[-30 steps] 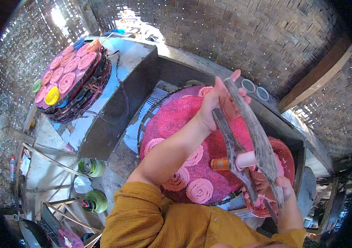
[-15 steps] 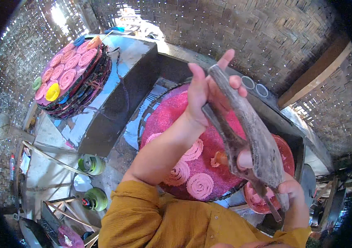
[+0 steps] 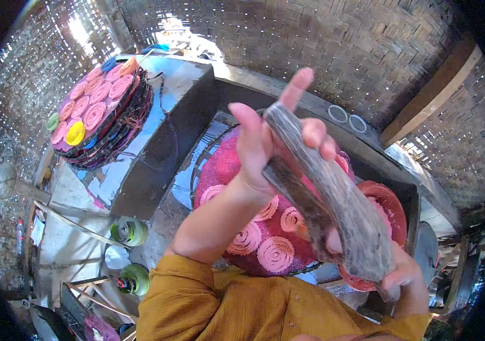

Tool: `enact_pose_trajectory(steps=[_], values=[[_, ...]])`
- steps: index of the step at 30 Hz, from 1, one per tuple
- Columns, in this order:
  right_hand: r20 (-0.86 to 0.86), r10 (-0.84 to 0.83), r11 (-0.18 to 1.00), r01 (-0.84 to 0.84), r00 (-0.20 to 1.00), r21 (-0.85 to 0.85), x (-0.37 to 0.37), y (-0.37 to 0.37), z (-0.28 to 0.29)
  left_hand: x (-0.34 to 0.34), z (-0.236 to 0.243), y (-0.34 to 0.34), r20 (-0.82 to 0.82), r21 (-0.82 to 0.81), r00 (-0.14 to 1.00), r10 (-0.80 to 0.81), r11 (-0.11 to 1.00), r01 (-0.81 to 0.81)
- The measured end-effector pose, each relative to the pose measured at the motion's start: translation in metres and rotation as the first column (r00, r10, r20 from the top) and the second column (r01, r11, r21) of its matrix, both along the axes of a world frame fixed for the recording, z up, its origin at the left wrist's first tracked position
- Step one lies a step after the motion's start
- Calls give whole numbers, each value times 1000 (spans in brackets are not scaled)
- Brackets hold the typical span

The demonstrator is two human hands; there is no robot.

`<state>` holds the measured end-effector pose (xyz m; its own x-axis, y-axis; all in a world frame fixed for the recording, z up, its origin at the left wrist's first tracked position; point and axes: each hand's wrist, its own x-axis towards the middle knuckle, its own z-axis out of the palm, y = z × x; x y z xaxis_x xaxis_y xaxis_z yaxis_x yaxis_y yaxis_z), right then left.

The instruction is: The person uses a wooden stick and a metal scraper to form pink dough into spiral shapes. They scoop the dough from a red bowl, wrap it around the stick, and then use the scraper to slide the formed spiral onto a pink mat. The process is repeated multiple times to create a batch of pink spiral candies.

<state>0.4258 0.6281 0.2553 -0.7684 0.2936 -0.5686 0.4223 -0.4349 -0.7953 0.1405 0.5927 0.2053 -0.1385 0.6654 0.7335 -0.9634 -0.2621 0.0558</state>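
Both my hands hold a wooden hand press (image 3: 347,199) made of two long, weathered bars, tilted over a round tray. My left hand (image 3: 254,145) is at the upper end, some fingers curled round the bar, with thumb and index finger sticking out. Around the lower end my right hand (image 3: 407,278) is closed, partly hidden by the wood. Beneath the press, the round tray's magenta mesh cloth (image 3: 222,165) bears several ridged pink dough coils (image 3: 275,253). A smaller pink coil (image 3: 292,219) lies close to the press, which hides part of that area.
A reddish bowl of pink dough (image 3: 393,207) stands at the right. On a worn board at the left sits a stack of round trays (image 3: 100,153) topped with coils, one yellow (image 3: 75,133). Green gas cylinders (image 3: 133,278) stand lower left. White rings (image 3: 358,123) lie on the back ledge.
The press and my left hand have shifted left and a little down, the two bars now closer together. More of the small coil beneath shows.
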Motion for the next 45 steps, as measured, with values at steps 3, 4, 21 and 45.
enact_pose_trajectory(steps=[3, 4, 21, 45], values=[[3, -23, 996, 23, 1000, 88, -1, -1, 16, 7, 4, 8, 22, 52, 1000, -13, 999, 12], [-5, -14, 994, 15, 1000, 107, -7, 2, 23, 5, 7, 15, 14, 101, 1000, -15, 995, 14], [5, 175, 950, -170, 985, 263, 14, 13, 13, 10, 10, -4, -133, 21, 985, 109, 994, -107], [-312, -178, 886, 290, 933, 361, -12, -3, -25, 7, -68, -7, -888, -369, 452, -81, 711, -599]])
